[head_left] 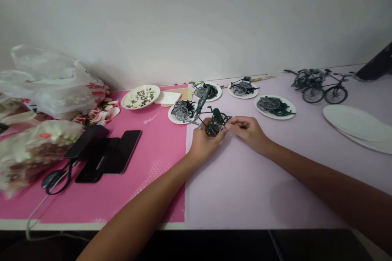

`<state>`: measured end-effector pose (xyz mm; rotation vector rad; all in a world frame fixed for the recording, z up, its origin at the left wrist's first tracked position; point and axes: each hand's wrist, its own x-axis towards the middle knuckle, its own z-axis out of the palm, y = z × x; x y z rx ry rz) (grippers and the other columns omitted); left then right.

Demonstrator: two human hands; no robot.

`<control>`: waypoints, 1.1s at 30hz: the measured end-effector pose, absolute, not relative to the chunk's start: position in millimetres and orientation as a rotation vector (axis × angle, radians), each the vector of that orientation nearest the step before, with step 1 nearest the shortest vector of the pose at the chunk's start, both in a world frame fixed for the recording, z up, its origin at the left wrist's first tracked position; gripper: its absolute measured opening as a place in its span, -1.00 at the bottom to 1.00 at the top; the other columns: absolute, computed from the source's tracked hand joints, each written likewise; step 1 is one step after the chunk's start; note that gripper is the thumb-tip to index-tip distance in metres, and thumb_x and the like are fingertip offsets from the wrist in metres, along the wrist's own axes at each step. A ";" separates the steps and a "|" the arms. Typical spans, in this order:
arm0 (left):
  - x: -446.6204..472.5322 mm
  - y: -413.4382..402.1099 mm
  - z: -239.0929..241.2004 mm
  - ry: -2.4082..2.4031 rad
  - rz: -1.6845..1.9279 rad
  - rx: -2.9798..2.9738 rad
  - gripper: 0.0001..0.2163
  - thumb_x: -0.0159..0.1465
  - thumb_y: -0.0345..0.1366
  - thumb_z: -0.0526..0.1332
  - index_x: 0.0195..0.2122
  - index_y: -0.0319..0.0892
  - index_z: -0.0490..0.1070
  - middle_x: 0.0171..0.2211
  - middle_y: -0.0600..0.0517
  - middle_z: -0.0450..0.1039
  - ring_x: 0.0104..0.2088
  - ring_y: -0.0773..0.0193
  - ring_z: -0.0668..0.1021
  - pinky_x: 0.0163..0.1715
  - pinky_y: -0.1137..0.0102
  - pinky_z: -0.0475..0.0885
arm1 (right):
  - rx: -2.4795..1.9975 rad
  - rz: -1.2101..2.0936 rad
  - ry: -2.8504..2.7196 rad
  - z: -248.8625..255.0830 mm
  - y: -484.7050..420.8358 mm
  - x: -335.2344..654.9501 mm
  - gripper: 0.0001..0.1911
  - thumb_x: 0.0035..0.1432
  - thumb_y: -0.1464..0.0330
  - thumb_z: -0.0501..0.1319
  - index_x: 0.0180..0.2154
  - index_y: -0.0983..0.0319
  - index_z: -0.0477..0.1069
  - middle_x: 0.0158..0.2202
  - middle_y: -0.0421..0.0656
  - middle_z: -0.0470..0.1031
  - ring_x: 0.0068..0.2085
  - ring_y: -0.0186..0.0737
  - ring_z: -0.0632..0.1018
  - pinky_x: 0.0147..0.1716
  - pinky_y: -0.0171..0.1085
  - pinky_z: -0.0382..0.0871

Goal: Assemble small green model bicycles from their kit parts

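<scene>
Between both hands, just above the lilac part of the table, is a small dark green model bicycle [217, 116]. My left hand [204, 142] is closed around its lower frame from the near side. With fingertips pinched, my right hand [246, 130] grips the bicycle at its rear wheel; whether a small part is also between those fingers is too small to tell. Just behind stands a white plate [172, 119] with grey spoked wheels [183, 110]. Another plate [292, 115], holding a grey wheel and green parts [280, 108], lies to the right.
Two more plates [218, 89] [254, 93] of dark parts stand by the wall. Assembled model bicycles [324, 89] and bare white plates [358, 120] are at right. Leftward lie a bowl [125, 102] of small pieces, phones [122, 153], a cable [45, 202] and plastic bags [61, 85].
</scene>
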<state>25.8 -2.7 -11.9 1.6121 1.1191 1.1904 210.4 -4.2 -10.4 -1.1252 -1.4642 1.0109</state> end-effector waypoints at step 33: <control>29.5 -2.5 -10.9 1.098 1.181 1.466 -0.75 0.17 -0.22 0.44 -0.21 -0.24 0.51 -0.36 0.00 0.58 -0.43 0.32 0.53 -0.43 0.47 0.41 | -1.162 1.020 -1.522 -8.8 -3.1 212.2 -0.66 0.09 0.10 0.39 -0.40 0.27 0.57 -0.60 -0.26 0.34 -0.54 -0.38 0.21 -0.52 -0.29 -0.01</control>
